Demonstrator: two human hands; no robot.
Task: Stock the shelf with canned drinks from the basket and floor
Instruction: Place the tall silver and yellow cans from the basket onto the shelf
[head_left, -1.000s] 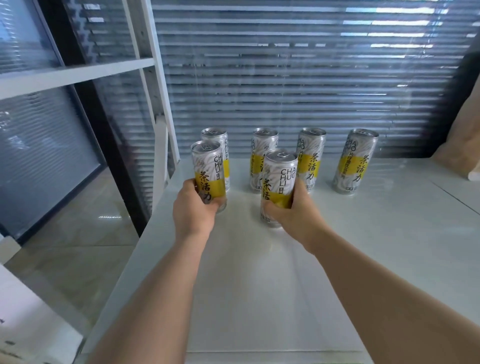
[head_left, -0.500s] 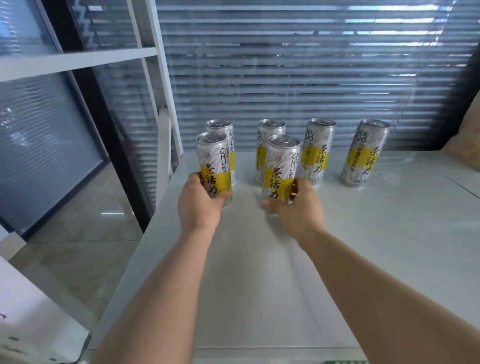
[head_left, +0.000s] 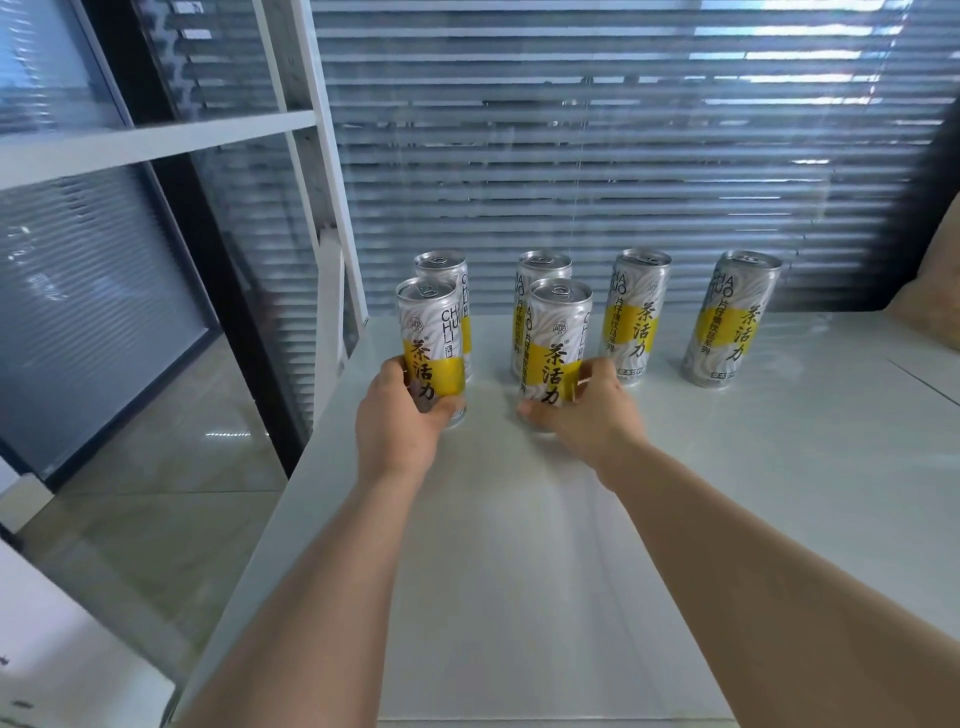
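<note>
Cans stand on your white shelf (head_left: 519, 571). Your left hand (head_left: 400, 421) is wrapped around the front left can (head_left: 431, 338). Your right hand (head_left: 587, 415) holds the front middle can (head_left: 556, 343) low down. Four more cans (head_left: 631, 317) stand behind.

Shelf surface (head_left: 519, 597) bare in front of cans; wide gap between two rightmost back cans (head_left: 631, 317) (head_left: 730, 322). Left upright post (head_left: 332, 218) hems the leftmost pair.
</note>
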